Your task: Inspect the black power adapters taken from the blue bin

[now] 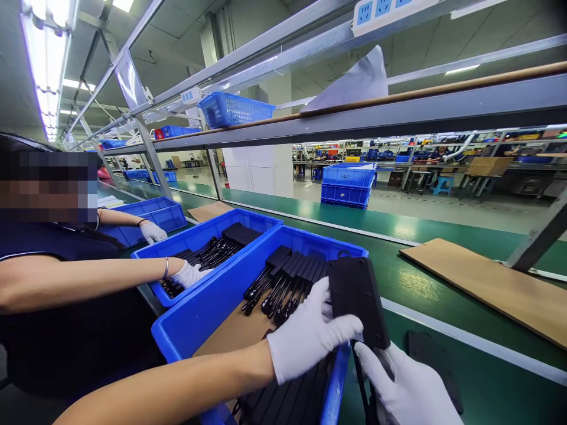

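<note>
Both my hands wear white gloves and hold one flat black device [357, 298] upright over the right edge of a blue bin [206, 321]. My left hand [312, 330] grips its left side, thumb across the lower front. Lower down, my right hand [405, 381] closes round its bottom end, where a black cable [361, 378] hangs. Inside the bin, black devices with cables [305, 268] lie in rows on brown cardboard [239, 330]. Another black piece [434, 366] rests on the green bench, right of my right hand.
At the left, a person's gloved hand [188, 274] reaches into a second blue bin [261, 219]; their other glove [153, 232] is near a further bin [168, 215]. Cardboard [487, 283] lies on the green bench [398, 265] at right. A metal shelf [420, 112] crosses above.
</note>
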